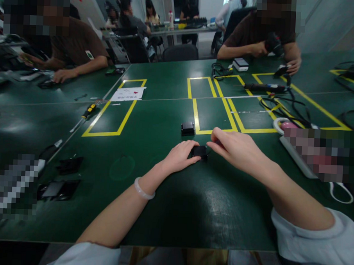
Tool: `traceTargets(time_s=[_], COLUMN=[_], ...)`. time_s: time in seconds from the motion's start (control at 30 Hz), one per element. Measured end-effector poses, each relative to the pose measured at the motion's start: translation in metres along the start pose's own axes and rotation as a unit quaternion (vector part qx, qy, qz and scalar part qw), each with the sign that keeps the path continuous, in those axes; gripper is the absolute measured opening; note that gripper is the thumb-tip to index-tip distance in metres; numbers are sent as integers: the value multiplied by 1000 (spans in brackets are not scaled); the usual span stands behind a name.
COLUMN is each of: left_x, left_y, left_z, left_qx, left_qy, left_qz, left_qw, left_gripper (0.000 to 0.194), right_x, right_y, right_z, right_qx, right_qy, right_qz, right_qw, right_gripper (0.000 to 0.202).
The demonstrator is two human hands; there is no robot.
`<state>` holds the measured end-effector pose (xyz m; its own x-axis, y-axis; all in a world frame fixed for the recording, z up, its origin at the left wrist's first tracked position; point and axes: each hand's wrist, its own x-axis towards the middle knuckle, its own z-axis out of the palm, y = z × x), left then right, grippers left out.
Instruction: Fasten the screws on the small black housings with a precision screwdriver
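A small black rectangular block [199,151] lies on the green table in front of me. My left hand [183,154] grips its left side, thumb along the near edge and fingers over the far one. Just right of the block is my right hand [233,146], its fingers pinched together. A thin dark sliver shows between those fingertips and the block, too small to name. Slightly beyond my left hand sits a second black block [187,128] with raised sides, touched by neither hand.
Yellow tape frames [213,132] mark the green tabletop [150,217]. Left are a yellow-black screwdriver [89,111], a paper sheet [128,93] and black parts [58,190]. Right lie a phone-like slab [299,157] and tangled cables [295,104]. Across, a person holds a power drill [274,43].
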<state>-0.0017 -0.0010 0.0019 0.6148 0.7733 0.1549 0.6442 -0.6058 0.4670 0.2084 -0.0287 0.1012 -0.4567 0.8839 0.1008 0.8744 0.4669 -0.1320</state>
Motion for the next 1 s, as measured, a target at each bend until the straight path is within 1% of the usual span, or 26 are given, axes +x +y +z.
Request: traceTargets(time_s=[0.13,0.3,0.47,0.57,0.77,0.9,1.0], left_x=[0,0,0,0,0,0,0], left_y=[-1,0,0,0,0,0,0], left_z=[0,-1,-1,-1,-1,-1,-1], left_qx=[2,0,-4,-2,2,1,1], left_qy=[0,2,0,1,0,-4,-5], left_qz=[-5,-2,-5,-9,-1,1,-1], left_qw=[1000,1000,1000,1000,1000,1000,1000], left_gripper=[35,35,34,34,34,35,35], right_x=[0,-2,0,1,-1,0,0], right_y=[2,1,-1,0,-1,-1,0], right_z=[2,0,0,1,1,0,0], right_qx=[9,29,6,1,21,6,-3], right_qy=[2,18,3,3,25,14,2], right_qz=[-5,-2,7,10,4,9,10], right_qw=[1000,999,1000,1000,999,1000,1000], right_gripper=[15,18,21,20,19,22,19])
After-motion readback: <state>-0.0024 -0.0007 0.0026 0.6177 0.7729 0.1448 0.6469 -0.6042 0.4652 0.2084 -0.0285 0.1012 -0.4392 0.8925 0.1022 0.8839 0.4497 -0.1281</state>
